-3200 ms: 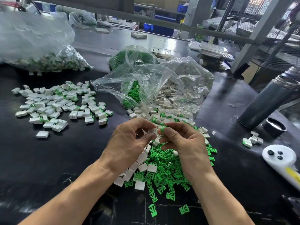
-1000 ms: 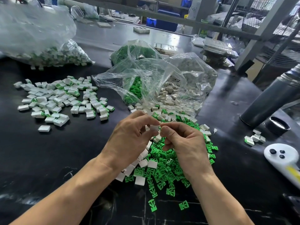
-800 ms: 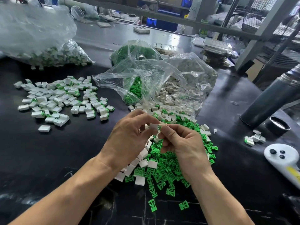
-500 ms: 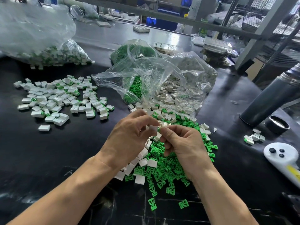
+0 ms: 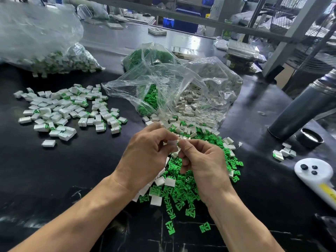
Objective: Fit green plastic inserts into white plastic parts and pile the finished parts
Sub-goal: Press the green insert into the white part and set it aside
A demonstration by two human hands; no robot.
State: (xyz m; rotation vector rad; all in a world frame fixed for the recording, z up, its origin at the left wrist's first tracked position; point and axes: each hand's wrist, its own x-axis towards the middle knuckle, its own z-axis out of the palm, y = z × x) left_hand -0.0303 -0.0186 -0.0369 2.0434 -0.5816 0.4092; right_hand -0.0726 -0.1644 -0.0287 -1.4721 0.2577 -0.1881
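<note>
Loose inserts lie on the table under both grips; finished parts far left; open bag behind; flask right.

One head-worn wide-angle view looks forward and down, close over a black table; forearms enter from 6 o'clock, shelving stands far off toward 1 o'clock.

forearms: 2, bare | sleeves: not visible | hands: ungloved
</note>
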